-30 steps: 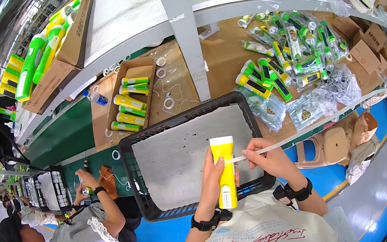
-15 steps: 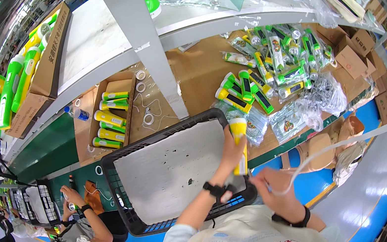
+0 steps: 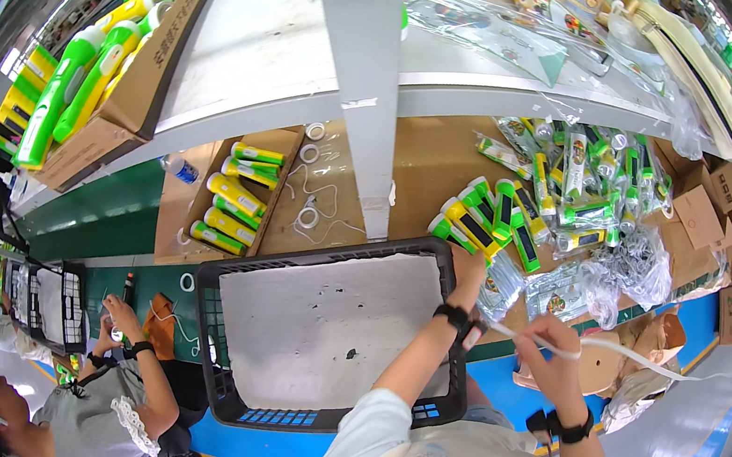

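Observation:
My left hand (image 3: pixel 469 270) reaches over the far right corner of the black crate and closes round the near end of a green-and-yellow flashlight (image 3: pixel 452 232). That flashlight lies at the near left edge of a group of similar flashlights (image 3: pixel 503 209); my fingertips are partly hidden. To the right, my right hand (image 3: pixel 550 349) is raised with curled fingers, and a white cord (image 3: pixel 627 350) passes through them. One end of the cord reaches toward a small dark and reddish piece (image 3: pixel 472 332) near my left wrist; I cannot make out what it is.
The black crate (image 3: pixel 322 269) holds a grey-white sheet (image 3: pixel 312 334). Behind it are a carton of flashlights (image 3: pixel 267 204) and a shelf post (image 3: pixel 369 115). Bagged flashlights (image 3: pixel 582 176) and clear bags (image 3: pixel 630 268) lie at the right. A co-worker (image 3: pixel 116 380) sits at the left.
My left hand has carried a yellow flashlight away from above the crate to the group beyond it. My right hand has moved slightly right, and the view has swung left.

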Demonstrator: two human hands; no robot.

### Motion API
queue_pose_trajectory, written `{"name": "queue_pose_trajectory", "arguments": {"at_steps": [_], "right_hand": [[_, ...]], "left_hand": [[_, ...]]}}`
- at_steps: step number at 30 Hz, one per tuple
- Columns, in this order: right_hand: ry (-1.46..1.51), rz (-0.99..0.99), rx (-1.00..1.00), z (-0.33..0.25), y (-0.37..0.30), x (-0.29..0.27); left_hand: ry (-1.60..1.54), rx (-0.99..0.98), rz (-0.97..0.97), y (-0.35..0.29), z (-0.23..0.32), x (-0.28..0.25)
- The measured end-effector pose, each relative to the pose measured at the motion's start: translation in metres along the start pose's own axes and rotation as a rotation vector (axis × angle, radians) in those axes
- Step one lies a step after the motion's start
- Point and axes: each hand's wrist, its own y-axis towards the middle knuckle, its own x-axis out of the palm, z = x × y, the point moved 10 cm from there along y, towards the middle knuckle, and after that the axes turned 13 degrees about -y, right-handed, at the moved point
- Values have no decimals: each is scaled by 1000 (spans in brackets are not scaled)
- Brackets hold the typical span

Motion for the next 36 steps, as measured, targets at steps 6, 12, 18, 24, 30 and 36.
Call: {"name": "queue_pose_trajectory", "arguments": {"at_steps": [6,12,18,24,30,36], "right_hand": [[-28,90,-618,-133,99,35],[-20,308,-561,-155,171,43],[-303,373,-336,-135,165,47],[-227,-85,-295,-55,146,79],[-609,-332,-358,-22,52,82],[-534,-231,-182,130,-71,-45]], "left_hand": [[-338,-351,-657,-159,106,33],[-133,-294,-544,-191,196,-66],[95,-95,-320,-194,253,-155],[505,867,-850,-325,438,-17],[-193,1688,-520,-476,505,53],[-245,1344,-1054,-533,437,145]]}}
